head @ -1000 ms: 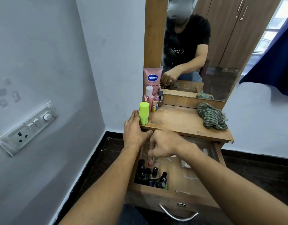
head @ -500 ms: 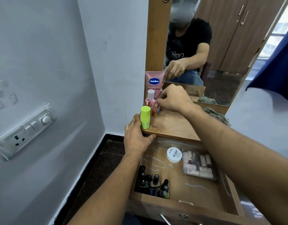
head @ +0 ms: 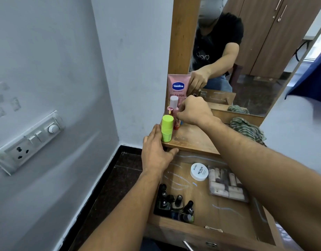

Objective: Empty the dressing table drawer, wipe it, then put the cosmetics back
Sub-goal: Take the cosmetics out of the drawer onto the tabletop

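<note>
The open wooden drawer [head: 201, 232] holds several dark nail polish bottles [head: 176, 205] in its near left corner, a white round jar [head: 199, 171] and a clear pack of small tubes [head: 226, 185]. On the tabletop [head: 192, 140] stand a lime-green bottle [head: 167, 128], a pink Vaseline tube [head: 177, 86], a white-capped pink bottle [head: 173, 102] and a small red tube [head: 176, 125]. My right hand [head: 194, 111] pinches the top of that small red tube among the cluster. My left hand [head: 156, 153] rests flat on the tabletop's front left edge, beside the green bottle.
A green striped cloth [head: 246, 127] lies at the back right of the tabletop, below the mirror [head: 255, 57]. A switch and socket panel [head: 29, 140] sits on the left wall. The drawer's metal handle [head: 187, 245] shows at the bottom edge.
My right hand lifted a small tube out of the drawer and carried it up to the cluster on the tabletop, where it stays. My left hand has stayed on the table edge.
</note>
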The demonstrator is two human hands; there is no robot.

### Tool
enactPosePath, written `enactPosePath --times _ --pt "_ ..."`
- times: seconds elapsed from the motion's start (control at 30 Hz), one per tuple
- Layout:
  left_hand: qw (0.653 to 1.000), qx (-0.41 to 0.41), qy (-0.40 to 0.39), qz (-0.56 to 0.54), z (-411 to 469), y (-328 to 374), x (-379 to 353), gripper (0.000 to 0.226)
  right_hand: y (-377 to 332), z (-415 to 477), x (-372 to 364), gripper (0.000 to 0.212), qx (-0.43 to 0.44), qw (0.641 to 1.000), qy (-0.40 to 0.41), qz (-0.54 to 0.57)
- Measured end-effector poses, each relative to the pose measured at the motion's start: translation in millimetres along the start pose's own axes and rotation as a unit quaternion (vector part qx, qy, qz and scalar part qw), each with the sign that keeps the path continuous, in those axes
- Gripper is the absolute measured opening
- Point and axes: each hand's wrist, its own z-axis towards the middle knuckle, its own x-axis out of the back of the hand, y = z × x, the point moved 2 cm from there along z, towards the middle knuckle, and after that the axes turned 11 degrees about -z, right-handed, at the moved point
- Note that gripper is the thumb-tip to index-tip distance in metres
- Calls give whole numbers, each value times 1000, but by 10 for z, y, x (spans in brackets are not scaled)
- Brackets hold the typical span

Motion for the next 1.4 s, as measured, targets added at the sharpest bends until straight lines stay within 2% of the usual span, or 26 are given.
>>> enactPosePath --times 0.13,0.27,0.4,0.43,0.57,0.63,0.7,0.83,1.03,1.27,1.4 --pt "1000 3 -1 0 -10 5 6 108 26 3 -48 16 -4 1000 24 6" --pt "1000 12 -5 -1 -15 11 13 108 79 -168 41 22 -3 999 50 20" --pt "1000 19 -12 0 -17 30 28 107 60 -551 83 12 34 997 70 29" --pt "1000 22 -15 0 -20 42 35 107 44 -673 70 10 55 997 50 29" --pt "999 28 -28 -16 -17 76 61 104 -39 -1159 -112 6 149 981 -121 41" --pt "999 22 -40 -16 4 73 90 103 -54 -1304 -317 5 140 972 -186 26" --pt "998 20 -55 -11 24 69 128 100 -65 -1381 -504 13 117 969 -219 15" --pt "996 29 -83 -13 54 42 177 100 -106 -1457 -698 26 83 961 -261 32" --pt "996 29 -89 -15 62 45 177 101 -201 -1439 -758 18 36 950 -305 51" --pt "996 21 -84 -13 55 48 173 99 -231 -1454 -754 12 30 929 -363 68" --pt "996 17 -85 -15 55 57 168 98 -246 -1452 -760 13 35 937 -342 59"
